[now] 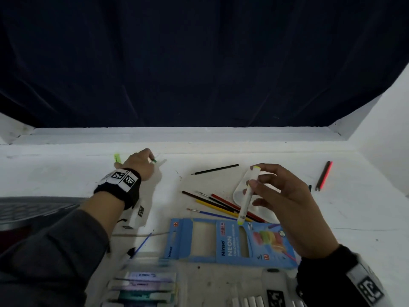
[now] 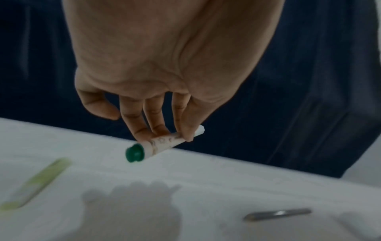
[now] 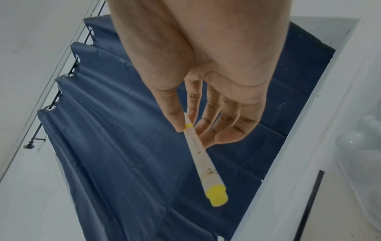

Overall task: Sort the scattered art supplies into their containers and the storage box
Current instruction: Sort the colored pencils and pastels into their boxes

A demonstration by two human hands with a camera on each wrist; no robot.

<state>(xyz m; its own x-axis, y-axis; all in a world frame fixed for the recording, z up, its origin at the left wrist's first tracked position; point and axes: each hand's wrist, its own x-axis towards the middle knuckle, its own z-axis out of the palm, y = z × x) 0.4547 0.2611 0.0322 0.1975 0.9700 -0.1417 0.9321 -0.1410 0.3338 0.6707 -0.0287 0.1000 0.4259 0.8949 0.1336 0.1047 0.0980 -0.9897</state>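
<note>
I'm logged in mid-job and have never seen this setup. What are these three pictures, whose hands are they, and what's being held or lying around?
No machine here: a person works with bare hands and wears three cameras. The wide picture comes from the head, the other two from the wrists, looking along the fingers.

The left hand pinches a white marker with a green cap just above the white table. The right hand holds up a white marker with yellow ends.

On the table lie loose coloured pencils, a black pencil, a blue pencil box, a clear tray and a yellow-green highlighter.
</note>
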